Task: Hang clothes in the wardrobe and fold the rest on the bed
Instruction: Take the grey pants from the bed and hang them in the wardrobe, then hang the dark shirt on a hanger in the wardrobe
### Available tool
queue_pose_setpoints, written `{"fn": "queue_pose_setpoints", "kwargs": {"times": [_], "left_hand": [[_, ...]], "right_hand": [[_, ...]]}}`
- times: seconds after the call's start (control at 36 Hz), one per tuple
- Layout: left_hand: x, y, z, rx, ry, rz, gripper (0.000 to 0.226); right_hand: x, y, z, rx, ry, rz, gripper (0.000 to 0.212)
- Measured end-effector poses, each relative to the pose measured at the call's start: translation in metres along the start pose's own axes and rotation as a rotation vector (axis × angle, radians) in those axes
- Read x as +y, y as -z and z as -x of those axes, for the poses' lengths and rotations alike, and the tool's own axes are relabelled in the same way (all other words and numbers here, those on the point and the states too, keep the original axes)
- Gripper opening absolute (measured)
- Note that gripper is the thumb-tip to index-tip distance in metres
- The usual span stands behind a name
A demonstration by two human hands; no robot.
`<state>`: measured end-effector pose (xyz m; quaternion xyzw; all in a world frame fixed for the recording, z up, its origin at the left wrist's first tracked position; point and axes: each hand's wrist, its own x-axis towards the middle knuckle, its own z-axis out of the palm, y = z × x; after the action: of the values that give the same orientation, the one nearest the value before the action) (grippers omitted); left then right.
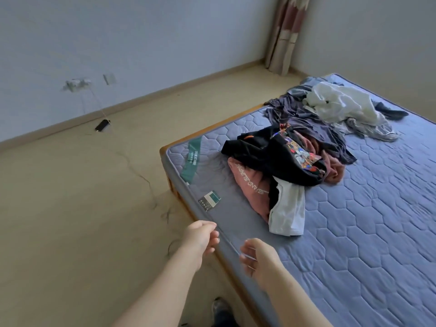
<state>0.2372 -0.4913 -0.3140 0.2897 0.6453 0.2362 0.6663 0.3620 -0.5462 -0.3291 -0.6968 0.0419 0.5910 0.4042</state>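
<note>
though hazy, right hand (257, 257) empty

The mattress (354, 208) is blue-violet, quilted in hexagons, with a green band (192, 161) across its corner. The black garment (259, 152) has a many-coloured cartoon print, and the pink garment (250, 185) has white lettering. The white garment (287, 215) is plain, the purple garment (297, 114) is dull, and the floor (82, 197) is beige.

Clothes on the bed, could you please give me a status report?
Left hand and right hand open, empty, at the bed edge. Clothes heaped, unfolded. No obstacle seen.
</note>
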Motion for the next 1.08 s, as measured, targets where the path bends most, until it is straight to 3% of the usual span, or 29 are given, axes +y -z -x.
{"fn": "queue_pose_setpoints", "kwargs": {"times": [0.33, 0.5, 0.64, 0.78, 0.89, 1.0, 1.08], "left_hand": [[0.034, -0.077, -0.078, 0.062, 0.059, -0.088, 0.019], [0.067, -0.15, -0.133, 0.08, 0.07, -0.163, 0.015], [0.098, -0.223, -0.175, -0.005, 0.041, -0.267, 0.015], [0.131, -0.288, -0.22, 0.005, -0.12, -0.388, 0.019], [0.15, -0.331, -0.267, 0.047, -0.401, -0.749, 0.019], [0.166, -0.375, -0.314, 0.06, -0.719, -0.956, 0.024], [0.166, -0.402, -0.348, 0.054, -0.82, -1.106, 0.03]], "right_hand": [[-0.075, 0.04, -0.083, 0.033, -0.087, -0.028, 0.018], [-0.141, 0.069, -0.15, 0.028, -0.087, -0.05, 0.02], [-0.196, 0.087, -0.201, 0.063, -0.06, -0.054, 0.019], [-0.248, 0.102, -0.253, 0.135, 0.038, -0.071, 0.017], [-0.292, 0.113, -0.302, 0.194, 0.221, -0.086, 0.015], [-0.339, 0.12, -0.349, 0.292, 0.429, -0.028, 0.013], [-0.365, 0.124, -0.376, 0.358, 0.553, 0.065, 0.018]]}}
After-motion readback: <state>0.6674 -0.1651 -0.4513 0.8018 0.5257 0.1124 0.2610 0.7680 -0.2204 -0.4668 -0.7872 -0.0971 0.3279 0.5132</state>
